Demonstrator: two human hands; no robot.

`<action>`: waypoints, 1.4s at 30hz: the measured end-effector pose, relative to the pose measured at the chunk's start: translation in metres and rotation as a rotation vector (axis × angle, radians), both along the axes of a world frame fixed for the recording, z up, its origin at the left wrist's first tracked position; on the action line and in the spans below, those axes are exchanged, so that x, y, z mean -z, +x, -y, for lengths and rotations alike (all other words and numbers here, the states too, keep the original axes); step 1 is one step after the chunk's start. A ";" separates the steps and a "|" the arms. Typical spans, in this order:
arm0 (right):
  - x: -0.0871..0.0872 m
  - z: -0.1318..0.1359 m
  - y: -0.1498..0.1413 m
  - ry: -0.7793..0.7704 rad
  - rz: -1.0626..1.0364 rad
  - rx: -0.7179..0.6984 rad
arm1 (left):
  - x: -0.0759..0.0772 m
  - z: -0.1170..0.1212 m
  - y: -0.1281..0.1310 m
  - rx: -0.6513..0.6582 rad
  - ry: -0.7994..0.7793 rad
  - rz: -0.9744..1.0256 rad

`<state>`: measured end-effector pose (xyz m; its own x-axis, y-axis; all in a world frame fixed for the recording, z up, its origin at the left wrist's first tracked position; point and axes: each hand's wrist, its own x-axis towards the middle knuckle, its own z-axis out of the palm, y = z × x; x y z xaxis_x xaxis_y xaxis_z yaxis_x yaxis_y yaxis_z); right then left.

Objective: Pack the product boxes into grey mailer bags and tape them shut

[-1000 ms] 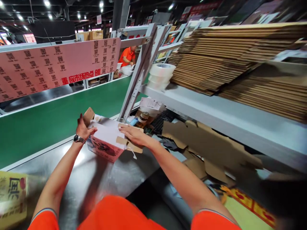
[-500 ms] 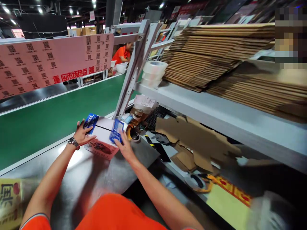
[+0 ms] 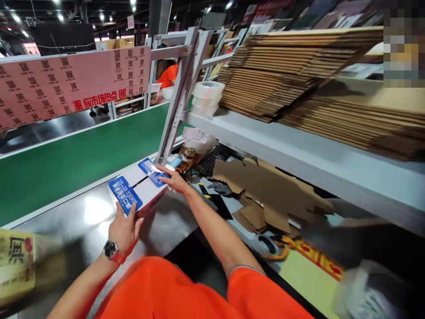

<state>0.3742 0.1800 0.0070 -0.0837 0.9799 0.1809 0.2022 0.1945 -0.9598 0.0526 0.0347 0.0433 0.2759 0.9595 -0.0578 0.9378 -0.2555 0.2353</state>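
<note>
A small white carton point(image 3: 146, 195) with a red printed side lies on the steel worktop point(image 3: 86, 212). Two blue labels sit on its top: one point(image 3: 125, 195) at the near left, one point(image 3: 153, 172) at the far right. My left hand point(image 3: 124, 228) grips the carton's near end, thumb up against the near blue label. My right hand point(image 3: 173, 179) lies flat with its fingers stretched over the far end, fingertips on the far label. A watch is on my left wrist.
A green conveyor belt point(image 3: 66, 164) runs behind the worktop. A white shelf point(image 3: 299, 150) to the right carries flattened cardboard stacks point(image 3: 299, 75) and tape rolls point(image 3: 207, 95). Cardboard scraps point(image 3: 268, 190), a keyboard and small items lie beneath. A yellow carton point(image 3: 16, 266) sits at left. A person in orange stands behind.
The carton has been turned and slid toward me. My left hand moved from its far left side to its near end; my right hand moved to the far end.
</note>
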 end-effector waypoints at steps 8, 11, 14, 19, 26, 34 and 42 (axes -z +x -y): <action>0.030 0.025 -0.018 0.124 -0.071 0.192 | -0.044 -0.040 0.019 0.056 0.145 -0.077; 0.039 0.042 -0.019 0.153 -0.088 0.172 | -0.049 -0.089 0.043 0.309 0.277 -0.005; 0.045 0.059 -0.015 0.239 -0.035 0.223 | -0.039 -0.124 0.061 0.512 0.246 0.030; 0.052 0.087 -0.011 0.470 0.226 0.386 | -0.031 -0.141 0.064 0.550 0.243 0.056; 0.030 0.080 -0.036 0.525 0.483 0.172 | -0.037 -0.144 0.069 0.491 0.276 0.064; 0.034 0.097 -0.026 0.670 0.447 0.100 | -0.031 -0.139 0.050 0.507 0.226 0.056; 0.159 0.056 0.076 0.181 0.343 0.511 | 0.005 -0.135 0.043 0.531 0.321 0.201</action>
